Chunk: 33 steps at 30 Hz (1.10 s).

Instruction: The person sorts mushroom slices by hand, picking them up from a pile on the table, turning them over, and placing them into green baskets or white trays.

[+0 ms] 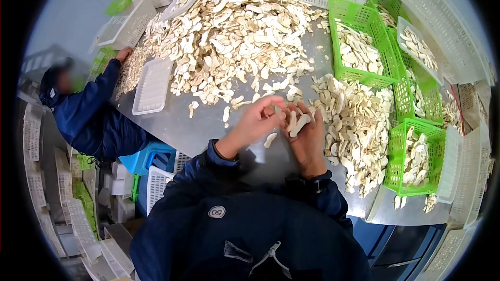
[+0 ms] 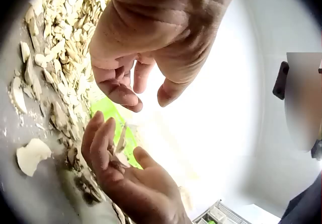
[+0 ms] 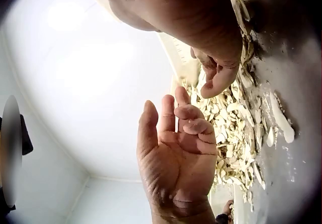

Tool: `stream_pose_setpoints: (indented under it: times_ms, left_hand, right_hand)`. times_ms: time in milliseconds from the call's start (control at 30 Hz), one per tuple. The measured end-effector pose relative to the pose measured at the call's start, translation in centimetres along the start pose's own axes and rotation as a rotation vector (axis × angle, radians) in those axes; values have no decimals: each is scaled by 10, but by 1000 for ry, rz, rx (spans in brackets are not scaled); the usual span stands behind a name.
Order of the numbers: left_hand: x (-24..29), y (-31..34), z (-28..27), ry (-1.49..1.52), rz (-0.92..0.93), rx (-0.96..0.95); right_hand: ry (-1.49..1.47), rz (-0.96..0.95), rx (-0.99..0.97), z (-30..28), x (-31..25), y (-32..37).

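Note:
Pale dried mushroom slices (image 1: 299, 126) lie in my right hand (image 1: 308, 148), its fingers curled about them with the palm up. Close beside it is my left hand (image 1: 256, 124), thumb and fingers apart and loosely bent, with nothing seen between them. The left wrist view shows a slice (image 2: 121, 141) standing among the cupped right fingers. Facing the right wrist camera, the left palm (image 3: 183, 158) is bare. One loose slice (image 1: 270, 139) rests on the metal table (image 1: 208, 122) below the hands. In the right wrist view, the right hand hides what it holds.
A large heap of slices (image 1: 239, 36) covers the far table, a smaller heap (image 1: 359, 135) the right. Green baskets (image 1: 390, 80) of slices line the right side, near white crates (image 1: 442, 21). A white tray (image 1: 152, 86) lies left, where another person (image 1: 88, 109) reaches in.

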<state>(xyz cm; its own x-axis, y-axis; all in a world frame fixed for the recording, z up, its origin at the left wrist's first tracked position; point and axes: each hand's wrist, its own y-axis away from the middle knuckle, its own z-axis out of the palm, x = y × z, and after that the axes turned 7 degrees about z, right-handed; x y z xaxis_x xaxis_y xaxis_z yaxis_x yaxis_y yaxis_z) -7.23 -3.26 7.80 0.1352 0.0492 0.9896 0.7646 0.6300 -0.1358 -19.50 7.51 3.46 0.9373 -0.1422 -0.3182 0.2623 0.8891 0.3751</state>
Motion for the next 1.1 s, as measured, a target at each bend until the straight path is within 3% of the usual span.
stream_pose_setpoints:
  times_ms: [100,200,333,633,833,933,1033,1100]
  left_hand:
    - [-21,-5,-18,-60,-42,12]
    - [-24,1,-14,-228,-107,-162]
    - [-12,5,21,-630,173,-111]
    - [-15,3,27,-832,230,-48]
    - [-23,3,21,-687,170,-115]
    - [-39,6,4,-109,-70,-124]
    - [2,9,0,339,-224,-56]
    - [-16,18,-14,463,-241,28]
  right_hand:
    - [25,-2,-27,-2,0,-2]
    - [24,-15,-56,-7,3,-5]
    - [49,-13,-56,0,2,2]
    - [-10,-74,-88,-9,9,-7]
    - [-60,-60,-94,-11,6,-6]
    - [-72,-52,-51,-11,5,-5]
    - [-88,-45,-43,-14,6,-10]
    - [-130,-41,49,1,5,-3]
